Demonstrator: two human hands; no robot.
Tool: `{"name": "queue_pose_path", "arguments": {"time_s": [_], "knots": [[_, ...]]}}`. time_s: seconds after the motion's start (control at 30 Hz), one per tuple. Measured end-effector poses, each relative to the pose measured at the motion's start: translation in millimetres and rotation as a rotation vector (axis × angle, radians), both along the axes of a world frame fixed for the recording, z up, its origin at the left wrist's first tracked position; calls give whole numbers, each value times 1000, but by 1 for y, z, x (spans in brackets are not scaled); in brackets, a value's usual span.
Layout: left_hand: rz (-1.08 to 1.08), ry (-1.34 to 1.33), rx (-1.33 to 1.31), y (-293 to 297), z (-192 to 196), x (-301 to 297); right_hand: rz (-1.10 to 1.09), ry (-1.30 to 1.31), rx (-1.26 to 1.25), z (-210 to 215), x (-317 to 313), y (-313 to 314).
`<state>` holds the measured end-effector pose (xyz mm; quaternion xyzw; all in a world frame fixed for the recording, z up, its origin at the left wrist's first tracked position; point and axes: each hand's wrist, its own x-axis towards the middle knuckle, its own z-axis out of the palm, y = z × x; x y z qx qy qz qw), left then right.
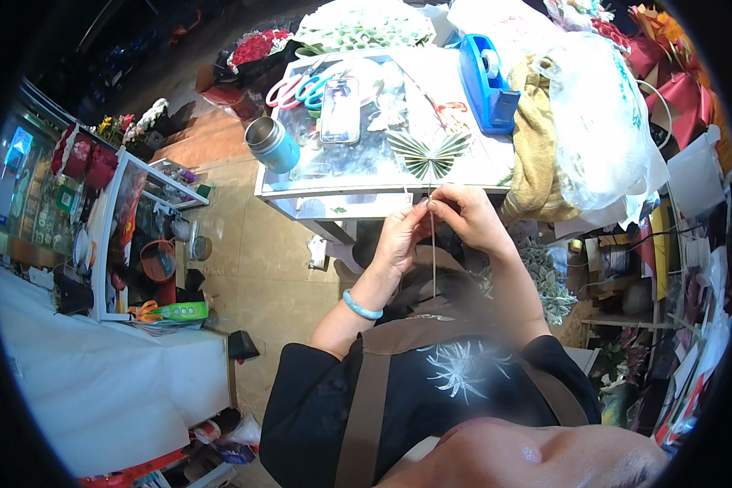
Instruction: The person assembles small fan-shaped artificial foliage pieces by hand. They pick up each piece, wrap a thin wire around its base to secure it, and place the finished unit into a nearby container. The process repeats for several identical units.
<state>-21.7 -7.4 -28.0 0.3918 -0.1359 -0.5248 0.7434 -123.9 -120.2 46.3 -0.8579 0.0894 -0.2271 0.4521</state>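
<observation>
Just in front of the table's near edge, my left hand [398, 237] and my right hand [470, 216] meet fingertip to fingertip. Both pinch a thin stick [434, 264] that runs down toward my apron. At its upper end is a pleated, green-and-cream striped butterfly [429, 154], wings spread above the tabletop. My curled fingers hide the spot where they grip. A blue bangle [361, 305] circles my left wrist.
On the white table [309, 195] are a phone [340, 111], pink and blue scissors [307, 89], a blue cup [272, 145] and a blue tape dispenser [490, 85]. A mustard cloth [533, 154] and plastic bag [598, 122] drape its right side. White-covered surface [114, 382] stands left.
</observation>
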Motion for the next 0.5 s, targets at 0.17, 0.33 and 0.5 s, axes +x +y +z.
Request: {"name": "queue_pose_path", "arguments": {"time_s": [0.17,0.33,0.5], "knots": [[67,57,-80,0,-4,-11,-62,-9,-87,-4,-1,2],[130,6,-108,-2,-3,-11,-102,-50,-173,-9,1,5],[218,-290,-68,-5,-2,-8,-106,-37,-190,-12,1,6]]}}
